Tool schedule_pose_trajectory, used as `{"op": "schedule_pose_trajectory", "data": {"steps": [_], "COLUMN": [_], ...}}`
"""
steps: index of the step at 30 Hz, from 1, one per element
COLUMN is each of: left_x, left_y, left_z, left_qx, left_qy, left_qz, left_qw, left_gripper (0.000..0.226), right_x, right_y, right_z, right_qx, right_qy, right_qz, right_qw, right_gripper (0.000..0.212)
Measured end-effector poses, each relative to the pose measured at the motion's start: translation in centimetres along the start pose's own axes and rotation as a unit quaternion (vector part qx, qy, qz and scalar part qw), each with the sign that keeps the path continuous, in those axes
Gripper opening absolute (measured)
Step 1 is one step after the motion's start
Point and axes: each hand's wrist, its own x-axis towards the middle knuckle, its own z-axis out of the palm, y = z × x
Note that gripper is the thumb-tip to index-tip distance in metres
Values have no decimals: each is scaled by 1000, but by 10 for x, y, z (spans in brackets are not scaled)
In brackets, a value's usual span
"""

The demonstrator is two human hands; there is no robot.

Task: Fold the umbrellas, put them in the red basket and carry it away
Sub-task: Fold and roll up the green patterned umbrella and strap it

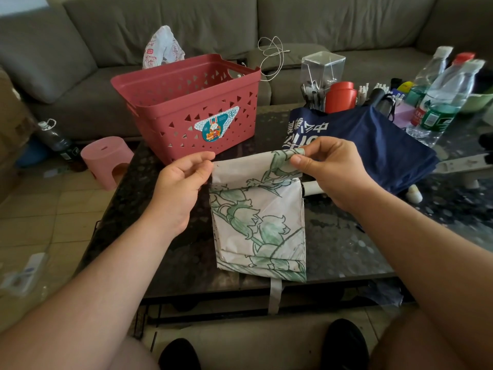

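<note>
The person is holding the white umbrella point(257, 217) with the green flower print flat on the dark glass table point(346, 249), its canopy panels stacked into a neat rectangle so the fabric can be wrapped tightly. The left hand point(184, 180) is pinching the far left corner of the top flap between thumb and curled fingers, and the right hand point(328, 166) is pinching the far right corner the same way — 2 matching grips that are keeping the edge taut and level, likely so the flap rolls down without creasing. The umbrella's white handle point(310, 188) is poking out on the right, just under the right wrist, and the closing strap point(274, 295) is hanging over the near table edge, presumably left free for the final fastening.

The red basket point(192, 108) is standing near, just beyond the hands, and it looks empty from here. A navy umbrella point(373, 145) is lying loosely bundled to the right, touching the clutter of bottles point(440, 102) — by my reading, neither umbrella is finished yet.
</note>
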Motion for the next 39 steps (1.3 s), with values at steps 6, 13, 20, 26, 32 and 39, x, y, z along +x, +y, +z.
{"op": "schedule_pose_trajectory", "data": {"steps": [6,13,20,26,32,39], "left_x": [-2,0,1,2,4,1], "left_y": [1,2,2,1,0,1], "left_z": [-3,-7,-7,-5,-6,-5], "left_qx": [55,137,128,111,112,93], "left_qy": [-40,-25,-13,-13,-11,-35], "left_qz": [51,95,76,73,91,85], "left_qw": [996,986,989,991,989,991], "left_gripper": [27,33,32,26,21,18], "right_x": [-2,1,0,1,3,0], "right_y": [-5,1,0,0,2,6], "right_z": [0,-4,-4,-3,-4,-7], "right_qx": [25,8,2,-11,-10,-173], "right_qy": [-10,-19,-31,-26,-8,-120], "right_qz": [9,-4,-14,-14,-31,-52], "right_qw": [1000,1000,999,1000,999,976], "right_gripper": [19,21,20,20,30,75]}}
